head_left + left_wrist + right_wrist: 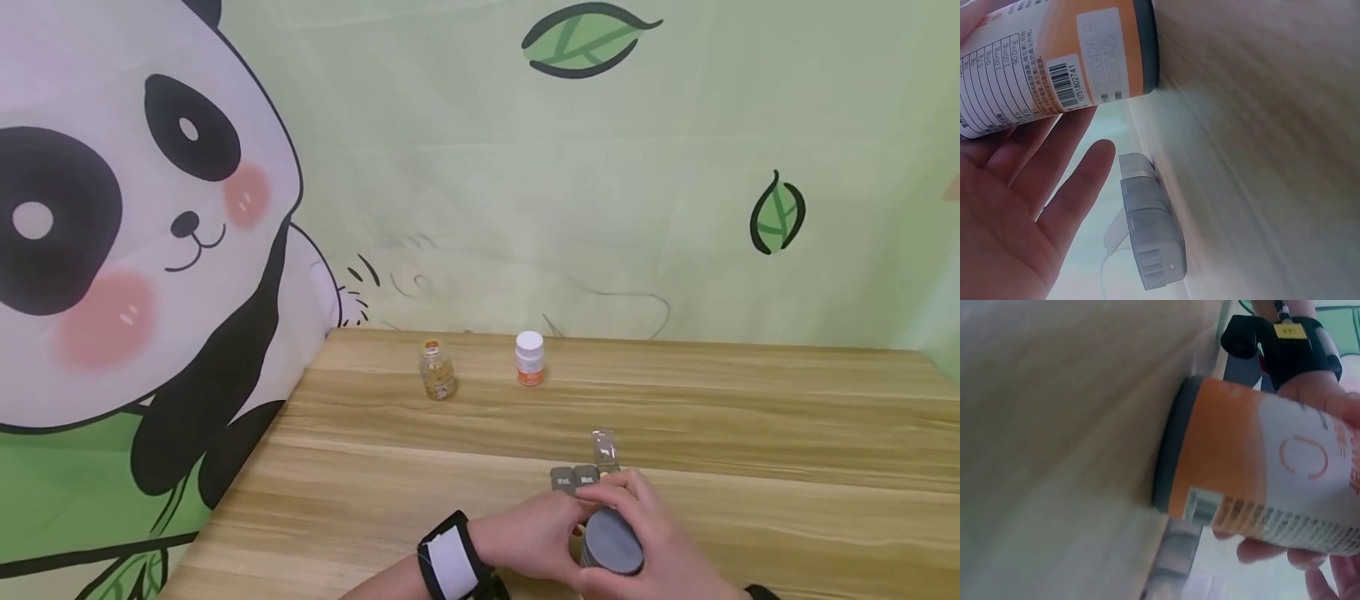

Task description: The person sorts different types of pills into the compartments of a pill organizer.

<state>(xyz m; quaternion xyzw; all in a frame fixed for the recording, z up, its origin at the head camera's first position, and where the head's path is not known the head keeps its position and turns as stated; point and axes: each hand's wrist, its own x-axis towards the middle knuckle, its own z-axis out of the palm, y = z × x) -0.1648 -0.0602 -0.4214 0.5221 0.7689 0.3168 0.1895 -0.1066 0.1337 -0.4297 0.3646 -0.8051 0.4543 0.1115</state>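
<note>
Bottle [1047,69] with orange and white label: between both hands at the near side of the wooden table [360,467], round grey top [615,542] facing up toward the head camera. Dark lower band [1146,47] is at the table side in both wrist views; cannot tell whether it touches.

Left hand [534,535]: holds the bottle from its left side, thumb on one side and fingers on the other. In the left wrist view the little finger reaches out straight, clear of the label. Black wristband [452,557] with a white patch on this wrist.

Right hand [663,542]: curved round the right side of the bottle, thumb and forefinger near the rim of the grey top.

Pill box [573,477]: grey, on the table just beyond the hands, partly covered by them. Two lettered lids are down; one clear flap [604,447] stands raised beside them.

Farther back: a clear jar [438,375] with yellowish contents, and to its right, apart, a white bottle [529,358] with an orange band.

Behind the table: a pale green cloth [750,108] printed with a panda [187,200] and leaves.
</note>
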